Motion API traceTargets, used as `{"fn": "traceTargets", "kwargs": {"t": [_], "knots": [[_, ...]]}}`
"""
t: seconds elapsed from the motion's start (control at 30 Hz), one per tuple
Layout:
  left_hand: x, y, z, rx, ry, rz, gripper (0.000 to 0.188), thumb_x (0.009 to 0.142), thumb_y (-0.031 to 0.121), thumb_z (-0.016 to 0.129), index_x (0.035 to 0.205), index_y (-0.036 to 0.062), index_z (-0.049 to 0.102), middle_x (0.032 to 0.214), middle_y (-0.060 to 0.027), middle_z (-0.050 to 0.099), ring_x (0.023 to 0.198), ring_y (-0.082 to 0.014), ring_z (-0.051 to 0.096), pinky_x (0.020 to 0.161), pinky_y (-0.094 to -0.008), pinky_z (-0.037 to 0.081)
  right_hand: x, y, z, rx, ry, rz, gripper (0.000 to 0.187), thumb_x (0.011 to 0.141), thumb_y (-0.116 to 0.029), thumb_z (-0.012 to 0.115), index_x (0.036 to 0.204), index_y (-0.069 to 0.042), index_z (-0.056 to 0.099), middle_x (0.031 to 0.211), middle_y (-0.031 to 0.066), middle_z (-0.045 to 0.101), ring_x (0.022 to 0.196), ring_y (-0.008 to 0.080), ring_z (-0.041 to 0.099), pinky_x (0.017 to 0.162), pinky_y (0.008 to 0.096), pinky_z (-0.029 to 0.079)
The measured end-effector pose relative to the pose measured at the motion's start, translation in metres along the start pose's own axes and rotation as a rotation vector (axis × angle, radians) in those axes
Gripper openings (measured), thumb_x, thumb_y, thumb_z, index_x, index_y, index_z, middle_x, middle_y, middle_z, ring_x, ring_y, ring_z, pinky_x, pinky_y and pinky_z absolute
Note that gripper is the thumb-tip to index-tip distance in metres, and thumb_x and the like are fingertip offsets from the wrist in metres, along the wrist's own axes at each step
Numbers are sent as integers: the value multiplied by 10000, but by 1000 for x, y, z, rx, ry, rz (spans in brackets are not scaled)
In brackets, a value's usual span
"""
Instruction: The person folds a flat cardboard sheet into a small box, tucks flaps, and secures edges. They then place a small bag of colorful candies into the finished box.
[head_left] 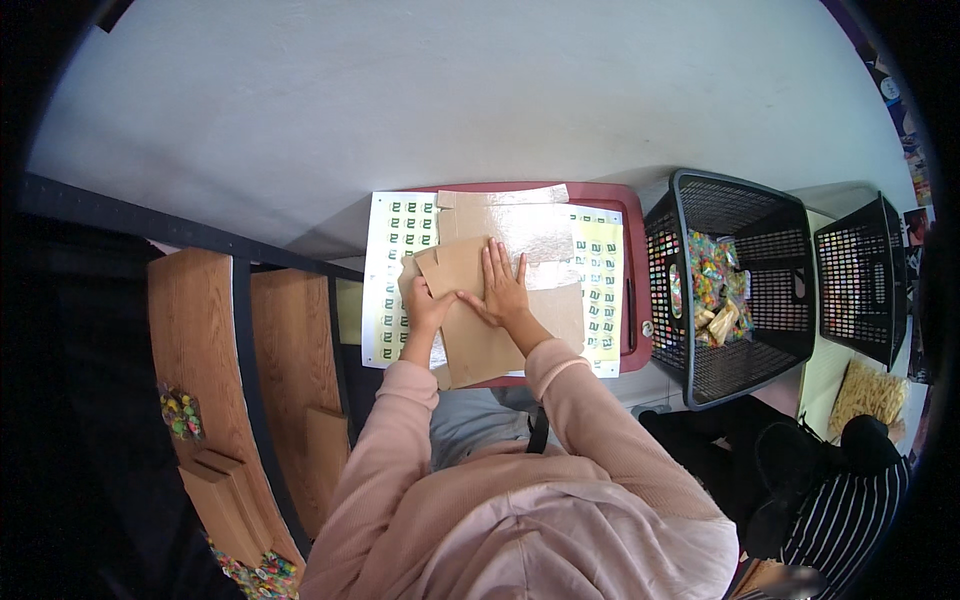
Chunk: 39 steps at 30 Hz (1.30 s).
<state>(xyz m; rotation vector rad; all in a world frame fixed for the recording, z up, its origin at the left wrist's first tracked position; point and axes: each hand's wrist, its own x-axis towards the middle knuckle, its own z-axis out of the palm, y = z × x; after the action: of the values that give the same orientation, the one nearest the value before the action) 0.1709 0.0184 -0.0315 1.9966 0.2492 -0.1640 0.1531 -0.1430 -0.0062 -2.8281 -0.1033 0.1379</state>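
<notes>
A flattened cardboard box [465, 345] lies in front of me with its left part folded over. The exposed inner face at the upper right looks silvery and shiny. My left hand [425, 308] grips the left edge of the folded panel, thumb up and the other fingers partly hidden. Flat on top of the panel rests my right hand [505, 287], fingers stretched out and thumb pointing toward the left hand. Beneath the cardboard are a left sheet of stickers [381, 275] and a right sheet of stickers [603, 355], pale yellow-green with repeated dark marks, on a red tabletop [634, 290].
On the right, a black plastic basket [775, 345] holds colourful wrapped packets [718, 280]; a smaller black basket [858, 290] stands beyond, near a bag of pale sticks [868, 398]. Wooden shelves [195, 320] at left carry brown boxes [225, 500]. A wall [480, 100] rises behind.
</notes>
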Motion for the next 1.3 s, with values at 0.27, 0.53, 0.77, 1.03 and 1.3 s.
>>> {"fn": "traceTargets", "kwargs": {"t": [0.27, 0.53, 0.77, 1.03, 1.3], "knots": [[0, -10, 2, -2, 32, 12, 464, 600, 69, 775, 941, -24, 474, 880, -129, 615, 785, -176, 612, 677, -273, 495, -31, -6, -2, 12, -11, 24, 920, 792, -655, 346, 1376, 26, 144, 1463, 143, 81, 1360, 254, 34, 1036, 563, -32], [9, -34, 10, -10, 36, 11, 479, 585, 177, 775, 942, 0, 510, 883, -127, 624, 795, -255, 616, 714, -332, 478, -105, 1, -5, 89, -142, 12, 900, 804, -645, 348, 1378, 18, 147, 1465, 139, 81, 1358, 272, 52, 1011, 598, -41], [7, -19, 12, 56, 7, -84, 505, 583, 209, 784, 954, 7, 507, 879, -127, 629, 803, -254, 616, 715, -340, 478, -128, 14, -15, 36, -195, -34, 873, 807, -619, 371, 1380, 2, 155, 1464, 112, 115, 1357, 275, 54, 1023, 597, -16], [-29, 61, -2, -266, -109, -36, 373, 803, 140, 615, 1087, -21, 435, 975, -130, 600, 856, -174, 602, 692, -280, 501, -103, 7, -67, 674, -261, 216, 914, 766, -565, 500, 1379, 11, 141, 1420, 235, 156, 1318, 340, 177, 1049, 496, 126], [-63, 92, 16, -146, -551, 324, 523, 860, 261, 537, 1281, 20, 341, 1349, -151, 338, 1255, -271, 326, 1002, -453, 298, -103, 38, -99, 977, 19, 359, 611, 728, -19, 593, 1283, 43, 348, 1077, 191, 571, 913, 232, 596, 795, 297, 471]]}}
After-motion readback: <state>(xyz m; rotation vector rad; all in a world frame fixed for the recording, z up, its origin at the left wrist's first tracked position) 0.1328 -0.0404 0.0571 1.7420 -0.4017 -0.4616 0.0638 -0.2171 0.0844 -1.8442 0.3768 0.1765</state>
